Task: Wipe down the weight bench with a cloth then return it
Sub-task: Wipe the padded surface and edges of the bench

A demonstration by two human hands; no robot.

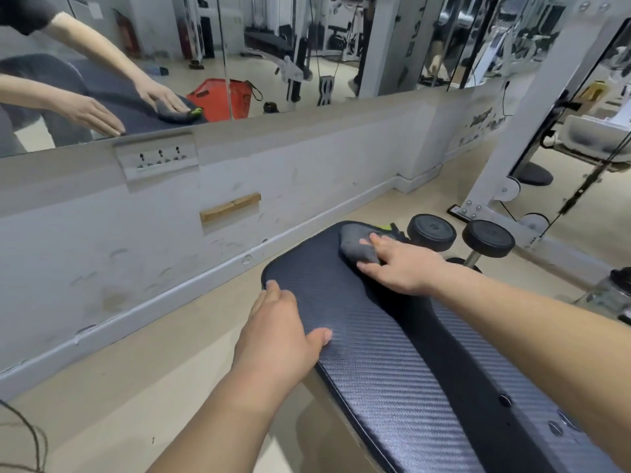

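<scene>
Right grip (404,268): fingers nearly straight, laid flat, pressing the grey cloth (355,245) onto the weight bench (392,370) pad at its far end, 1 o'clock corner. Left grip (280,322): spread, holding nothing, palm down on the pad's 9 o'clock edge, thumb on top. Dumbbell (488,238): floor, 2 o'clock of the cloth.

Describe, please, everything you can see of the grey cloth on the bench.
The cloth is grey, soft-looking fabric, bunched into a crumpled wad rather than spread flat. It lies on the dark woven-pattern bench pad at its far end, near the right corner. The right hand presses on its near side with straight fingers, covering part of it. A yellow-green part shows just behind it.
</scene>
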